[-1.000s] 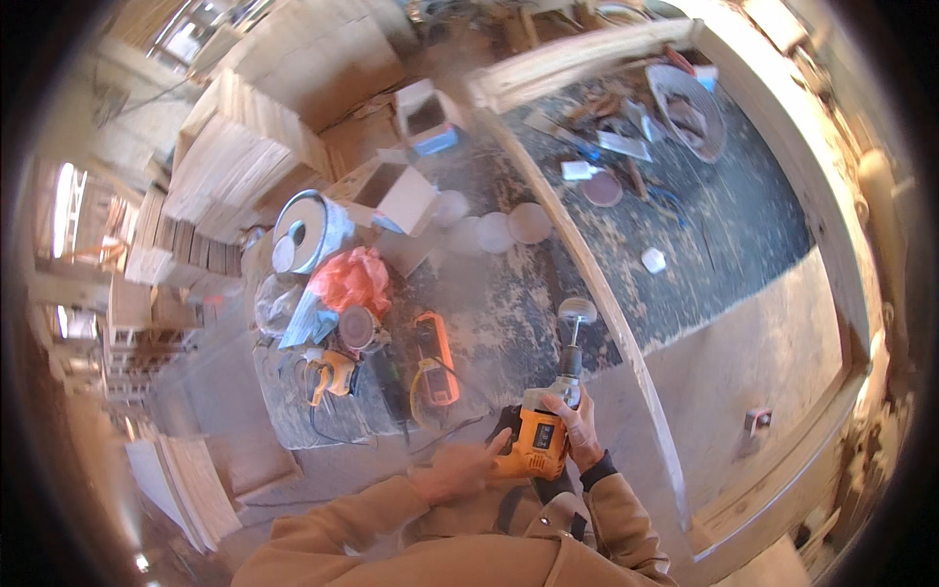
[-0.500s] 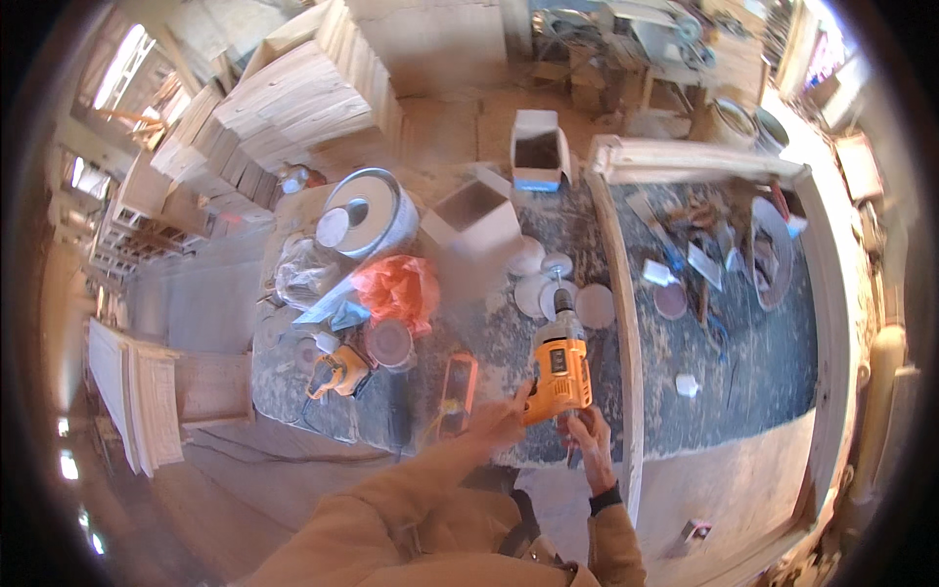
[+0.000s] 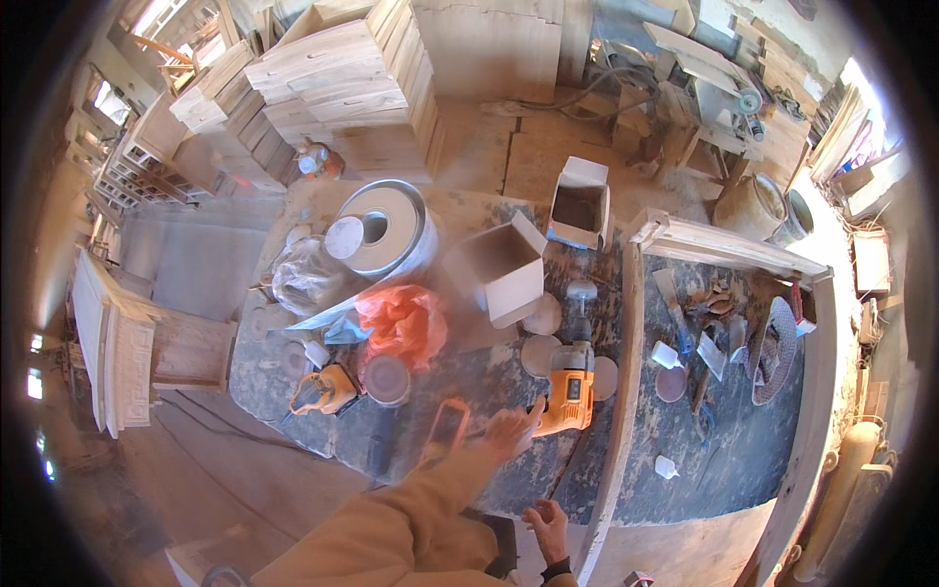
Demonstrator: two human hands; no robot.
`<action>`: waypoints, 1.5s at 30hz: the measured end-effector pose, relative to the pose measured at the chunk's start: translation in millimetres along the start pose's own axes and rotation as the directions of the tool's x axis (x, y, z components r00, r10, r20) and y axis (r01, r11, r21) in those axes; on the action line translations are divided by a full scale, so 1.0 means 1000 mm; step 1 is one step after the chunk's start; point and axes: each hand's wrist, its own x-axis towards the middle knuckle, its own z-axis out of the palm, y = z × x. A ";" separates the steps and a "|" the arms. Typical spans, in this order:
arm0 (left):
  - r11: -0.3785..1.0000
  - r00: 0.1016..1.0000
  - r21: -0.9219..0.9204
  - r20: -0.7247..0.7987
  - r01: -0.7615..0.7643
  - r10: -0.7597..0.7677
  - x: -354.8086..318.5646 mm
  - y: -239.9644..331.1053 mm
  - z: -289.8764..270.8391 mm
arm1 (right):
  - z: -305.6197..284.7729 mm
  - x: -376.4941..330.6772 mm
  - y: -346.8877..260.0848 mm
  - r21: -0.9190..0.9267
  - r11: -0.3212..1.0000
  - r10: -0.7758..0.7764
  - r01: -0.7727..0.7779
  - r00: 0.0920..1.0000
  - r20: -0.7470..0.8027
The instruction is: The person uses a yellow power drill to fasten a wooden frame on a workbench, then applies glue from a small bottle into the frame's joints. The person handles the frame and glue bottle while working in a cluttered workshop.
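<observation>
An orange power tool (image 3: 571,389) with a round pad on its front end lies on the dark, dusty workbench (image 3: 489,479). My left hand (image 3: 511,430), reaching out from a tan sleeve, grips the tool's rear end. My right hand (image 3: 545,526) hangs low by the bench's near edge, fingers apart and holding nothing. Round sanding discs (image 3: 539,354) lie right beside the tool.
An open cardboard box (image 3: 502,274), an orange plastic bag (image 3: 401,323), a round metal tin (image 3: 386,230) and a smaller orange tool (image 3: 323,391) crowd the bench's left. A wooden frame rail (image 3: 624,391) runs along the tool's right, with loose hand tools (image 3: 714,342) beyond. Stacked wood panels (image 3: 342,78) stand behind.
The power tool has gone from being held up in both hands to lying on the bench. My right hand has let go and dropped back toward me. The view has swung left.
</observation>
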 end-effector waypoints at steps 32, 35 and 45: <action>0.999 0.948 -0.010 -0.314 -0.053 0.047 -0.146 0.087 0.030 | -0.095 -0.041 0.084 -0.445 0.853 -0.459 0.272 0.797 -0.392; 0.989 0.983 -0.095 -0.157 -0.115 0.099 -0.187 0.116 0.028 | -0.098 -0.055 0.089 -0.583 0.777 -0.505 0.237 0.787 -0.354; 0.839 0.846 -0.119 -0.121 -0.531 0.519 -0.183 0.166 0.036 | -0.068 -0.092 0.095 -0.462 0.820 -0.507 0.339 0.805 -0.310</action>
